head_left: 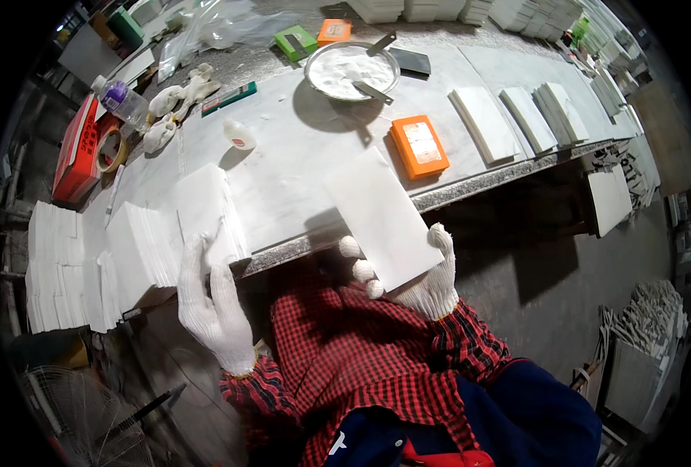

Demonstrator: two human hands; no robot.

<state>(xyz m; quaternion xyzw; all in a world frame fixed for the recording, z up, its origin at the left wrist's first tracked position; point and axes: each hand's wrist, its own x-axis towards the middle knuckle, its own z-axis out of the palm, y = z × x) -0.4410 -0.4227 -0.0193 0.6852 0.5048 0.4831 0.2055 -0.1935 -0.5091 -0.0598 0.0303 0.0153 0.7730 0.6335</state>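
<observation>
Right now the right hand (427,284), gloved in white knit, has its grip pinched on a white rectangular tile (380,219), fingers curled over the near end. The tile's long axis runs from that hand away and to the left, out over the near edge of the surface (306,148). The left hand (213,303), fingers spread flat, presses on the stack of white tiles (205,210) at the left, well apart from the held tile. Farther off sit an orange box (418,145) and a pan of white powder (351,70).

Bright overhead light throws hard shadows across the pale stone workbench (298,171), while fisheye edges bend, darken and blur
</observation>
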